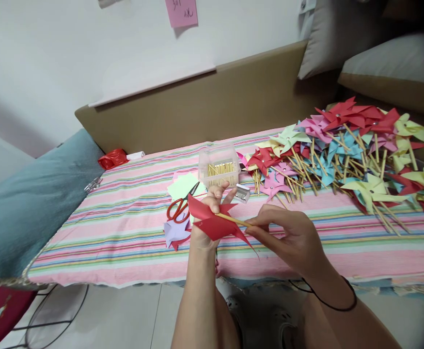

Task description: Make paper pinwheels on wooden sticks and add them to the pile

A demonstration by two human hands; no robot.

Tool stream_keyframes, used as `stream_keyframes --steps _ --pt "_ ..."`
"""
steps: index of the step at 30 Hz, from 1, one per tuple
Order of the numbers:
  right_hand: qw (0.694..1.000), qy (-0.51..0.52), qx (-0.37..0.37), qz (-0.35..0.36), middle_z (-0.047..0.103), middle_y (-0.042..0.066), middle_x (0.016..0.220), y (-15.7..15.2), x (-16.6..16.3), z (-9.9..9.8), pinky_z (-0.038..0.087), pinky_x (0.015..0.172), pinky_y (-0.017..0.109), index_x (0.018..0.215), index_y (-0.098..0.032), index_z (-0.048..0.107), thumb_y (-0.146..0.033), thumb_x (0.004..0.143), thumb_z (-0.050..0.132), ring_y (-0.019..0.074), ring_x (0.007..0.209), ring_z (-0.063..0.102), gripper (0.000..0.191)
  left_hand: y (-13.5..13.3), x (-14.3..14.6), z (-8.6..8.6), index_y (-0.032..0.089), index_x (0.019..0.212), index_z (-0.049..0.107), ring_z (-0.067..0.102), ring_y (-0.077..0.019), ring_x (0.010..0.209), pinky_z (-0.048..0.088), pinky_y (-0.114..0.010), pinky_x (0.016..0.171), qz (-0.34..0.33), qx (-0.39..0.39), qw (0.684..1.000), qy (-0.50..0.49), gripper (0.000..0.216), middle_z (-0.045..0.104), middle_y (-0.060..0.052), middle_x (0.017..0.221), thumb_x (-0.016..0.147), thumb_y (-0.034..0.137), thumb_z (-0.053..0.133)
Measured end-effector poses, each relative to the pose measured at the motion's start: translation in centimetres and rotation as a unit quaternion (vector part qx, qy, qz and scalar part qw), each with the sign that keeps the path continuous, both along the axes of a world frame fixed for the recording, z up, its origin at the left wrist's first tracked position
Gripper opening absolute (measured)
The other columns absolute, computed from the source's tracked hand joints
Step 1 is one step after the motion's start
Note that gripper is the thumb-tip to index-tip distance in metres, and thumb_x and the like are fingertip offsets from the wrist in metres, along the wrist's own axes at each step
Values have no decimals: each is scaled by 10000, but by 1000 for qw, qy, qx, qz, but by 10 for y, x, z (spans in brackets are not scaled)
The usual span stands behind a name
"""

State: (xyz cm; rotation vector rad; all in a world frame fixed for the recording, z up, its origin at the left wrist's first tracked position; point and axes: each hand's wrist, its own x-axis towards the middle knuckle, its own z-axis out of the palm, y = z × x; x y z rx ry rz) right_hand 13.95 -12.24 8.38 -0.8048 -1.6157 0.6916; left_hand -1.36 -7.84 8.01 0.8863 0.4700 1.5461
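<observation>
My left hand (212,208) holds a red paper pinwheel (212,224) from behind, fingers curled round its folded blades. My right hand (288,232) pinches the thin wooden stick (233,220) that meets the pinwheel's middle. Both hands hover over the near edge of the striped cloth (124,232). Just beyond my left hand stands a clear plastic box of sticks (219,167), with red-handled scissors (178,207) on pale cut paper sheets (182,186) to its left.
A big heap of finished pinwheels (350,155) in red, pink, blue and yellow fills the right of the cloth. A small metal stapler-like piece (241,193) lies by the box. A teal cushion (26,203) sits left, a red bag (113,158) behind, cushions far right.
</observation>
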Motion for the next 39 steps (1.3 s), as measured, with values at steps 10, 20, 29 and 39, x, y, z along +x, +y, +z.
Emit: stream_keyframes --steps 10,20,29,39 --pt "968 100 -225 -50 749 62 782 20 15 -23 536 707 294 966 -182 725 -521 921 508 164 725 661 405 10 -2 -9 203 806 730 658 -155 787 521 -300 805 64 -109 992 11 264 715 -17 833 590 313 833" --pt "940 43 -334 49 758 82 766 25 -2 -42 563 730 353 812 -156 750 -486 745 731 221 760 714 337 12 6 -19 149 723 705 573 -77 574 454 -199 594 113 -193 967 122 209 644 20 643 600 279 814" --pt "947 37 -320 9 755 85 701 35 15 -50 570 698 349 742 -160 748 -506 712 744 215 690 707 348 14 2 -19 164 873 702 604 -82 630 429 -191 588 98 -198 965 139 337 699 -8 779 619 352 816" --pt "944 71 -322 -11 747 68 681 31 12 -48 572 721 355 734 -167 739 -489 692 766 213 688 702 326 8 9 -14 172 870 637 544 -65 536 427 -197 556 50 -206 966 149 382 619 41 654 583 320 841"
